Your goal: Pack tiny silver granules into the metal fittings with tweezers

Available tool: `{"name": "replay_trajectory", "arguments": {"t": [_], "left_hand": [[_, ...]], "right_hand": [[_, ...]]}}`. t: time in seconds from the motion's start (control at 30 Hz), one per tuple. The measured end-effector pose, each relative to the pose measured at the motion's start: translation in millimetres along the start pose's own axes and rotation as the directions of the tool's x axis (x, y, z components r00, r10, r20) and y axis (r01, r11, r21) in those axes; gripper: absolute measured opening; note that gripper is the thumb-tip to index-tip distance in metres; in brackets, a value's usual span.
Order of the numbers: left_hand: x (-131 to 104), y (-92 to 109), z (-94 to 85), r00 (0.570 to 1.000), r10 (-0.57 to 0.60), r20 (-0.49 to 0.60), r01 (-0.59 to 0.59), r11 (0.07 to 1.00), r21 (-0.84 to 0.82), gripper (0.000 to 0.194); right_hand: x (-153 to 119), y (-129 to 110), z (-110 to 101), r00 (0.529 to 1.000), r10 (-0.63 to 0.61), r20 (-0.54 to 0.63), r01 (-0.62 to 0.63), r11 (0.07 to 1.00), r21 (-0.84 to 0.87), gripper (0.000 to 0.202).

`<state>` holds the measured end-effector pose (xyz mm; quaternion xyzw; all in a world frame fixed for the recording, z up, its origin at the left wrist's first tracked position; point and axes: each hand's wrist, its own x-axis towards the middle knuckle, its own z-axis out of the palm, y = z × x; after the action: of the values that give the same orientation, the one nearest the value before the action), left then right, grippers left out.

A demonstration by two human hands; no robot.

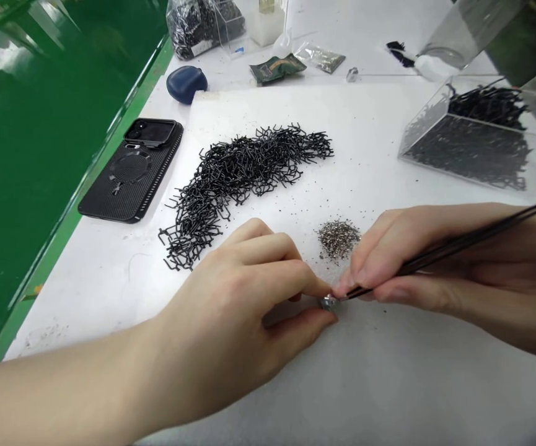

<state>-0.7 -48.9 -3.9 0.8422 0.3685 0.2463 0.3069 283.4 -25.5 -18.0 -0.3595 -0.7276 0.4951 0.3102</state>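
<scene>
Between the thumb and index finger of my left hand (249, 297) is a small shiny metal part (328, 302), held low over the white work surface. My right hand (416, 266) grips black tweezers (458, 240), whose tips point left and reach the metal part. Whether the tips pinch anything is too small to tell. Just beyond the fingers lies a little heap of tiny metallic pieces (339, 239). Farther back, a long curved pile of bent black wire-like pieces (244, 167) stretches across the surface.
A black phone (123, 173) lies at the left edge, near a dark blue rounded object (186, 85). At the right stands a clear box (472, 139) of black pieces. A green packet (277, 68), a small clear bag (321, 57) and a filled plastic bag (197, 28) are at the back.
</scene>
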Motion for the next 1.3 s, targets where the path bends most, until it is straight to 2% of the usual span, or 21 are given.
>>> {"name": "replay_trajectory", "arguments": {"t": [0.3,0.47,0.67,0.8,0.83,0.9,1.0,1.07,1.17,1.3], "left_hand": [[-1,-1,-0.8,1.000,0.007,-0.002,-0.007,1.000,-0.011,0.011],[-1,-4,-1.0,1.000,0.026,-0.008,-0.026,0.999,-0.020,0.012],[-1,0,-4.2,1.000,0.014,-0.007,-0.014,1.000,-0.007,0.011],[0,-1,-2.9,1.000,0.009,-0.007,-0.009,1.000,-0.007,0.010],[0,-1,-2.2,1.000,0.007,-0.006,-0.007,1.000,-0.009,0.010],[-1,-3,-0.4,1.000,0.009,-0.007,-0.009,1.000,-0.011,0.010],[-4,-5,2.5,1.000,0.019,-0.025,-0.019,1.000,-0.010,0.009],[-6,-7,4.2,0.998,0.037,-0.056,-0.038,0.999,-0.017,0.010],[-8,-10,6.1,0.995,0.041,-0.095,-0.043,0.999,-0.019,0.013],[-10,-10,6.6,0.995,0.025,-0.092,-0.026,1.000,-0.005,0.016]], "right_hand": [[0,-2,-2,0.997,-0.012,0.073,0.012,1.000,0.002,0.014],[1,-4,0,0.999,-0.006,0.038,0.005,1.000,0.007,0.007],[4,-4,3,1.000,-0.009,-0.004,0.009,1.000,-0.002,0.009],[6,-4,1,0.995,-0.064,0.071,0.066,0.997,-0.031,0.016],[5,-4,-1,0.995,-0.073,0.064,0.075,0.996,-0.041,0.018],[3,-6,-4,0.997,-0.071,-0.020,0.069,0.993,-0.094,0.017],[0,-8,-14,0.981,-0.072,-0.180,0.026,0.968,-0.249,0.015],[0,-8,-22,0.969,-0.082,-0.231,-0.004,0.937,-0.348,0.011],[3,-9,-31,0.972,-0.103,-0.213,0.002,0.904,-0.427,0.007],[9,-10,-33,0.987,-0.080,-0.140,0.018,0.917,-0.398,0.006]]}}
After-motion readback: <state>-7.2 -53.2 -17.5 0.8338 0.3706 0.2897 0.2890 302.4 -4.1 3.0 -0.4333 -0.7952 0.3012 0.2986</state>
